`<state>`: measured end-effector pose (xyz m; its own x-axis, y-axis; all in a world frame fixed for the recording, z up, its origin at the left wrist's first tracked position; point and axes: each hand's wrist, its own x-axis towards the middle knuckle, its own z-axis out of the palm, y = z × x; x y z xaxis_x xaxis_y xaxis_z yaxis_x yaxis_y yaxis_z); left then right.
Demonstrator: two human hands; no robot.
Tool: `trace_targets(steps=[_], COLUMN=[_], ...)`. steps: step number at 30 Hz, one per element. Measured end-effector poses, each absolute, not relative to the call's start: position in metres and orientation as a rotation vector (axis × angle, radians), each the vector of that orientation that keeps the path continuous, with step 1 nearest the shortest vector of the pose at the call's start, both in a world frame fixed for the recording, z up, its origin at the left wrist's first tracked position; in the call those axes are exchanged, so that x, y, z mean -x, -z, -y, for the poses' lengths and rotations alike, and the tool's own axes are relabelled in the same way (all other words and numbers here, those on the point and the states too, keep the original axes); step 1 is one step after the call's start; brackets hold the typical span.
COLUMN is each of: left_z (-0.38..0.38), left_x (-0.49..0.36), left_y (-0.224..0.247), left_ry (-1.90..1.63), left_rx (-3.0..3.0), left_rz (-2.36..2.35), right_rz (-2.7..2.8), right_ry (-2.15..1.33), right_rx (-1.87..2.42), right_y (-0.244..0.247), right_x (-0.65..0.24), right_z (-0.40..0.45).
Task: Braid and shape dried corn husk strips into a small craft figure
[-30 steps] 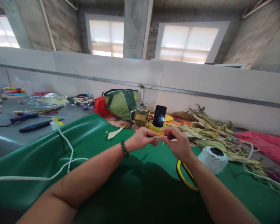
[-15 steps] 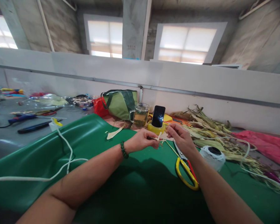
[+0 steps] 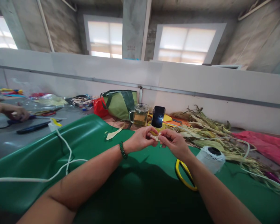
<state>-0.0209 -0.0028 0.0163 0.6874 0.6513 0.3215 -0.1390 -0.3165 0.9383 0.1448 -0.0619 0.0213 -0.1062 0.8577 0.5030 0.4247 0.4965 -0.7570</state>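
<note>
Between the fingertips of both hands is a small pale husk piece [image 3: 156, 137]. My left hand [image 3: 143, 138], with a green bead bracelet at the wrist, pinches it from the left. From the right, my right hand [image 3: 174, 141] grips its other side, fingers closed and nearly touching the left ones. Yellow-handled scissors [image 3: 180, 179] lie on the green mat [image 3: 140, 193], partly hidden under my right forearm. A spool of white twine [image 3: 211, 159] stands right of that forearm. Just behind my hands, a phone [image 3: 158, 116] leans upright in a yellow tape roll.
Dry husks [image 3: 210, 130] are heaped at the back right beside a pink cloth [image 3: 263, 146]. A glass mug [image 3: 140, 115] and a green bag [image 3: 121, 104] stand behind. A white cable [image 3: 37, 179] crosses the mat. Another person's hand [image 3: 20, 113] is at far left, by tools.
My right hand has moved left and down to meet my left hand at the husk piece. Another person's hand has come into view at far left.
</note>
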Motion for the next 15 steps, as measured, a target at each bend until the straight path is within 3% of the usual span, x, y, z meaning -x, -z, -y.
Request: trace_targets(steps=[10,15], left_z=[0.0023,0.0072], left_x=[0.0267,0.0231], left_y=[-0.0209,-0.0235], left_ry=[-0.778,-0.871], left_rx=[-1.617,-1.282], left_rz=[-0.336,-0.403], right_rz=[1.744,1.497], right_ry=[-0.483,-0.514], right_rx=[1.172,1.051], right_y=[-0.0213,-0.0162], right_x=[-0.148,-0.1477], right_z=[0.061,0.0549])
